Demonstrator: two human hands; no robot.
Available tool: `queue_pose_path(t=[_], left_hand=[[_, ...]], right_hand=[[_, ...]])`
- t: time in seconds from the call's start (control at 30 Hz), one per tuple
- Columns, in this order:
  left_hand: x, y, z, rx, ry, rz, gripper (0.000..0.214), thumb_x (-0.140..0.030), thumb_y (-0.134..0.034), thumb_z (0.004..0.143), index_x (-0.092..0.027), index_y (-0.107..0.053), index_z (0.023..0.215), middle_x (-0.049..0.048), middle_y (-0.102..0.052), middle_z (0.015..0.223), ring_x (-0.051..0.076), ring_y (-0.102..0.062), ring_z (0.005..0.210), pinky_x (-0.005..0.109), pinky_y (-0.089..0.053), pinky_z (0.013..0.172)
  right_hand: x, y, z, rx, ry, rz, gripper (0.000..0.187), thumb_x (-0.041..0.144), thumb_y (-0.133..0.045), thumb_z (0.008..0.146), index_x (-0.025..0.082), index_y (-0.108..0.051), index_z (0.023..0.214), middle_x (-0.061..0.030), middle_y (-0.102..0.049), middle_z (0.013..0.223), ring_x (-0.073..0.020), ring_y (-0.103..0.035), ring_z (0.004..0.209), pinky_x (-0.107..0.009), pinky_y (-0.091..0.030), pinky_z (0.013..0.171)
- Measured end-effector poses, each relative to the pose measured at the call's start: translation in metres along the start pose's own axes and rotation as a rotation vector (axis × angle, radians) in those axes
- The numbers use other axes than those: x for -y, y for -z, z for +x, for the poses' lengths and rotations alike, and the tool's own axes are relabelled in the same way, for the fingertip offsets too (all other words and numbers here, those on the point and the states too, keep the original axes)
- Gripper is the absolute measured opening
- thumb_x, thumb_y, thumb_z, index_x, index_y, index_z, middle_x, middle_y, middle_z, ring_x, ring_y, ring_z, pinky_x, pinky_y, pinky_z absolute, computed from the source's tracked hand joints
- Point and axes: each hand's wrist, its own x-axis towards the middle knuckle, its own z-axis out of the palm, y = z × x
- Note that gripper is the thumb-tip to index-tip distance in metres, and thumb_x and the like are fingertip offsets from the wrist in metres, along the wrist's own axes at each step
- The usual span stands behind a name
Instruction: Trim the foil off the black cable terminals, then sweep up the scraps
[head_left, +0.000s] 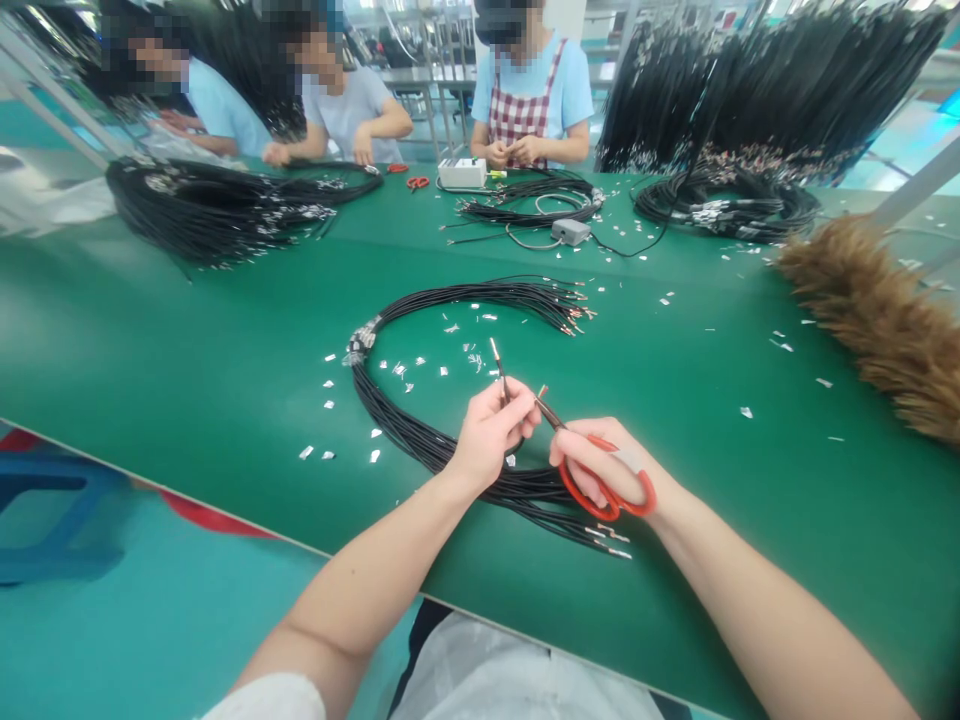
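Between the fingers of my left hand (495, 425) is a black cable (499, 366), its pale stripped tip pointing up and away from me. My right hand (600, 460) is closed around scissors with red-orange handles (645, 492). The scissors' dark blades point toward my left fingertips, close to the cable; whether they touch it is hard to make out. Beneath my hands a bundle of black cables (405, 430) curves in a C on the table, bound with a clear tie (362, 340) at its left. Copper ends fan out at its far end, and silvery ends lie near my right wrist.
White scraps are scattered over the green table (247, 350). Farther back lie more cable coils (217, 210), a grey box (571, 232), a white box (462, 172) and red scissors (418, 182). A brown fluffy duster (877, 320) is at right. Several people sit opposite.
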Motion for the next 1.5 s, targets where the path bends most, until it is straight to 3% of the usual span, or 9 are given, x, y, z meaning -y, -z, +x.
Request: queue_pose_path(t=[0.17,0.27,0.4,0.53,0.73,1.0,1.23,1.37,1.5], left_hand=[[0.005,-0.002,0.000,0.059,-0.011,0.138,0.025,-0.038,-0.054,0.077,-0.014,-0.057,0.075,0.0052,-0.063,0.074,0.002,-0.037,0.040,0.019,-0.019,0.035],[0.008,-0.004,-0.002,0.154,-0.009,0.316,0.032,-0.042,-0.045,0.082,-0.015,-0.062,0.086,0.0077,-0.061,0.104,0.000,-0.035,0.038,0.020,-0.023,0.035],[0.014,-0.006,-0.007,0.289,-0.083,0.533,0.031,-0.038,-0.041,0.085,-0.018,-0.064,0.091,0.0056,-0.060,0.104,0.005,-0.048,0.052,0.019,-0.033,0.041],[0.018,-0.005,-0.008,0.364,-0.145,0.658,0.031,-0.034,-0.040,0.086,-0.019,-0.066,0.094,0.0071,-0.059,0.101,0.015,-0.057,0.081,0.021,-0.045,0.055],[0.011,-0.003,-0.008,0.094,-0.288,0.586,0.030,-0.033,-0.042,0.085,-0.023,-0.063,0.104,0.0074,-0.045,0.126,0.017,-0.052,0.097,0.023,-0.048,0.062],[0.010,-0.014,-0.010,0.086,-0.051,0.406,0.012,-0.025,-0.065,0.067,-0.015,-0.060,0.065,-0.0015,-0.058,0.062,0.007,-0.045,0.054,0.020,-0.036,0.053],[0.009,-0.009,-0.008,0.391,0.270,0.040,0.020,-0.032,-0.058,0.074,-0.013,-0.055,0.069,-0.0011,-0.053,0.049,0.003,-0.034,0.034,0.019,-0.010,0.034],[0.008,-0.008,-0.006,0.239,0.177,0.059,0.020,-0.030,-0.062,0.071,-0.014,-0.050,0.066,-0.0013,-0.055,0.050,0.002,-0.033,0.033,0.018,-0.011,0.034],[0.008,-0.007,-0.003,0.040,0.054,0.087,0.021,-0.023,-0.066,0.066,-0.015,-0.046,0.064,-0.0024,-0.057,0.050,0.001,-0.030,0.033,0.017,-0.014,0.034]], right_hand=[[0.004,0.004,0.000,-0.238,0.134,0.067,0.033,0.047,-0.053,0.077,0.017,-0.050,0.063,0.0079,-0.039,0.030,-0.0058,-0.032,0.027,-0.020,-0.029,0.033],[0.010,0.015,0.001,-0.493,0.283,-0.066,0.027,0.038,-0.070,0.064,0.018,-0.053,0.073,0.0042,-0.055,0.049,-0.0099,-0.051,0.043,-0.022,-0.041,0.044],[0.013,0.023,0.006,-0.542,0.433,-0.051,0.038,0.026,-0.074,0.060,0.022,-0.051,0.091,-0.0034,-0.065,0.090,-0.0157,-0.060,0.080,-0.030,-0.048,0.071],[0.011,0.022,0.008,-0.555,0.434,0.000,0.023,0.023,-0.067,0.066,0.020,-0.049,0.081,0.0014,-0.061,0.071,-0.0119,-0.057,0.066,-0.030,-0.048,0.067],[0.011,0.015,0.008,-0.556,0.415,-0.021,0.022,0.022,-0.068,0.065,0.019,-0.048,0.075,0.0041,-0.056,0.064,-0.0091,-0.053,0.060,-0.026,-0.045,0.062],[0.012,0.003,0.011,-0.499,0.396,0.062,0.025,0.021,-0.068,0.066,0.020,-0.044,0.075,0.0054,-0.054,0.063,-0.0084,-0.052,0.058,-0.025,-0.045,0.059],[0.009,0.004,0.012,-0.313,0.351,0.180,0.025,0.024,-0.066,0.069,0.020,-0.042,0.077,0.0056,-0.053,0.061,-0.0089,-0.051,0.052,-0.024,-0.044,0.052],[0.004,0.002,0.014,-0.440,0.383,0.143,0.024,0.028,-0.064,0.071,0.021,-0.043,0.081,0.0020,-0.057,0.070,-0.0102,-0.053,0.061,-0.025,-0.043,0.060],[-0.004,0.004,0.013,-0.509,0.371,-0.285,0.027,0.039,-0.064,0.070,0.020,-0.048,0.080,0.0033,-0.051,0.063,-0.0101,-0.047,0.056,-0.023,-0.039,0.056]])
